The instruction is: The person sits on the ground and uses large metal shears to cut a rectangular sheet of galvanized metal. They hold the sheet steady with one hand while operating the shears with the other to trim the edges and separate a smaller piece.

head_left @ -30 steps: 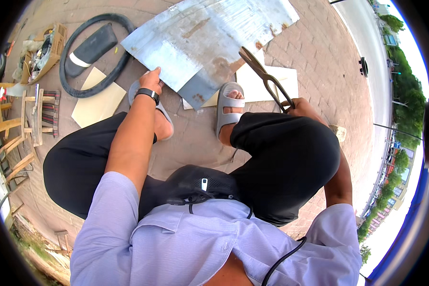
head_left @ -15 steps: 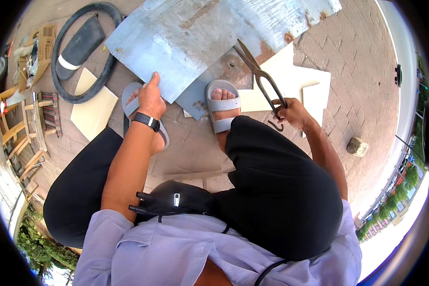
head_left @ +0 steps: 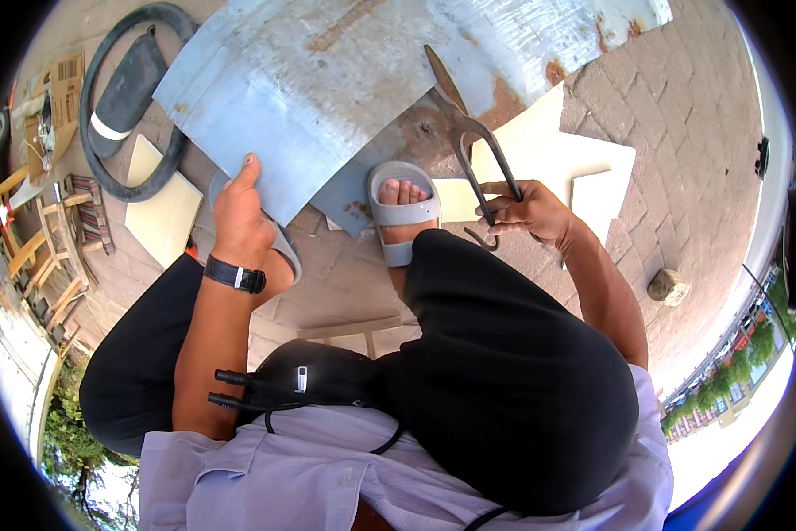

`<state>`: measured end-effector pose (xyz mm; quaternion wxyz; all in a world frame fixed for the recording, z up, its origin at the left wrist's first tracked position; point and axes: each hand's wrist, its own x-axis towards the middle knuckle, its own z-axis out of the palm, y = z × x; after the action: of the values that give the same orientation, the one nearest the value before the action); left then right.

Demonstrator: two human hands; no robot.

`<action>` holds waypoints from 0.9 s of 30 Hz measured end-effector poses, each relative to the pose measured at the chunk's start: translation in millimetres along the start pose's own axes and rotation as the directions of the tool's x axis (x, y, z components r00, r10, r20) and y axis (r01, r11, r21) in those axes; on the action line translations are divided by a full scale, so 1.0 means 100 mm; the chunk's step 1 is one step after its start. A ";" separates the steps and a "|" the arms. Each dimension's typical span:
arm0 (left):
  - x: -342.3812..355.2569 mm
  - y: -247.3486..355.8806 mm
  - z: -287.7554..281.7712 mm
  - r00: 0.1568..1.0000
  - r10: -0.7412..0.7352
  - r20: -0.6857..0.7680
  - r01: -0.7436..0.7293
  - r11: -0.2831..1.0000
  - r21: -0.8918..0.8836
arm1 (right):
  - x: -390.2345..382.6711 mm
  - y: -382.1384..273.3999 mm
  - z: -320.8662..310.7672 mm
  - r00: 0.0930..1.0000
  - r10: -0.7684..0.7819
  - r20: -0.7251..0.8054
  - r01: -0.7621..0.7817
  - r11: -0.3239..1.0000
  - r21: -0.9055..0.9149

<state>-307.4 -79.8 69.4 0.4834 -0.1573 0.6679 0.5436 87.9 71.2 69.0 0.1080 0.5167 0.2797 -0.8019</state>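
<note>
A large blue-grey metal sheet (head_left: 301, 97) with rust stains lies across the upper middle, over a second, rustier piece of sheet (head_left: 420, 133). My left hand (head_left: 243, 217), a black watch on its wrist, grips the sheet's near left corner, thumb on top and fingers hidden underneath. In my right hand (head_left: 535, 212) are the handles of long dark tin snips (head_left: 460, 119). One snips blade lies over the sheet at its right-hand edge; the other blade is mostly hidden beneath. My sandalled right foot (head_left: 402, 199) rests close to the sheet's near edge.
Cream boards (head_left: 584, 164) lie right of the snips, another board (head_left: 163, 203) at left. Beside that are a black rubber ring (head_left: 86, 115) and a dark pouch-like object (head_left: 132, 84). Wooden chair frames (head_left: 48, 239) and a cardboard box (head_left: 66, 88) stand far left; a stone block (head_left: 668, 288) sits right.
My left hand and the sheet's near corner have shifted left and a little nearer. The snips have moved left and farther onto the sheet, with their upper blade now plainly over it.
</note>
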 end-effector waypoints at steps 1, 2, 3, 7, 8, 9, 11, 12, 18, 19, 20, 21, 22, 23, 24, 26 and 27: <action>-0.03 0.03 0.04 1.000 -0.010 0.005 0.010 1.000 -0.003 | 0.00 0.01 -0.03 1.000 0.000 0.011 0.000 1.000 0.017; -0.05 0.06 0.06 1.000 -0.014 0.007 0.014 1.000 -0.003 | -0.01 0.02 -0.06 1.000 -0.001 0.021 0.000 0.999 0.034; -0.06 0.08 0.06 1.000 -0.024 0.003 0.024 1.000 -0.003 | -0.01 0.03 -0.06 0.999 0.006 0.033 -0.008 0.999 0.051; -0.23 0.17 0.10 0.999 -0.020 -0.033 0.020 1.000 0.006 | -0.06 0.07 -0.07 0.994 0.023 0.105 -0.039 0.988 0.151; -0.23 0.17 0.10 0.999 -0.020 -0.044 0.021 1.000 0.015 | -0.05 0.10 -0.07 0.995 0.015 0.096 -0.028 0.990 0.137; -0.23 0.17 0.10 0.998 -0.018 -0.054 0.019 1.000 0.024 | -0.04 0.08 -0.06 0.996 0.015 0.086 -0.025 0.992 0.120; -0.21 0.18 0.08 0.998 -0.037 -0.053 0.039 0.998 0.039 | 0.00 0.03 -0.07 0.998 0.014 0.066 -0.019 0.996 0.085; -0.16 0.18 0.05 0.997 -0.059 -0.040 0.061 0.997 0.043 | 0.02 -0.02 -0.10 0.998 0.007 0.055 -0.011 0.998 0.056; -0.08 0.17 -0.01 0.997 -0.068 -0.027 0.069 0.997 0.036 | 0.01 -0.21 -0.17 0.995 0.057 0.076 -0.059 0.998 0.020; -0.09 0.17 -0.01 0.998 -0.068 -0.013 0.068 0.997 0.021 | 0.01 -0.21 -0.18 0.994 0.064 0.089 -0.068 0.997 0.043; -0.10 0.17 0.00 0.997 -0.068 -0.022 0.068 0.997 0.028 | 0.01 -0.19 -0.17 0.993 0.066 0.095 -0.072 0.996 0.061; -0.12 0.18 0.02 0.997 -0.066 -0.031 0.067 0.997 0.036 | 0.01 -0.17 -0.14 0.992 0.066 0.103 -0.074 0.994 0.080; -0.13 0.19 0.04 0.997 -0.064 -0.040 0.066 0.997 0.045 | 0.02 -0.15 -0.12 0.992 0.066 0.111 -0.077 0.992 0.100; -0.13 0.18 0.02 0.998 -0.060 -0.033 0.062 0.997 0.044 | 0.05 -0.09 -0.11 0.991 0.060 0.116 -0.074 0.990 0.120; -0.11 0.18 -0.01 0.998 -0.053 -0.022 0.054 0.998 0.043 | 0.09 -0.03 -0.10 0.991 0.051 0.120 -0.067 0.988 0.140; -0.08 0.19 -0.03 0.999 -0.045 -0.002 0.045 0.998 0.045 | 0.14 0.03 -0.15 0.991 0.042 0.129 -0.062 0.985 0.158; -0.06 0.19 -0.04 0.999 -0.043 0.004 0.043 0.998 0.047 | 0.14 -0.02 -0.15 0.990 0.056 0.129 -0.073 0.989 0.131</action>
<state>-320.3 -78.6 85.2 0.5001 -0.1590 0.6758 0.5176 92.4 83.1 52.6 0.1159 0.4804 0.2006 -0.8459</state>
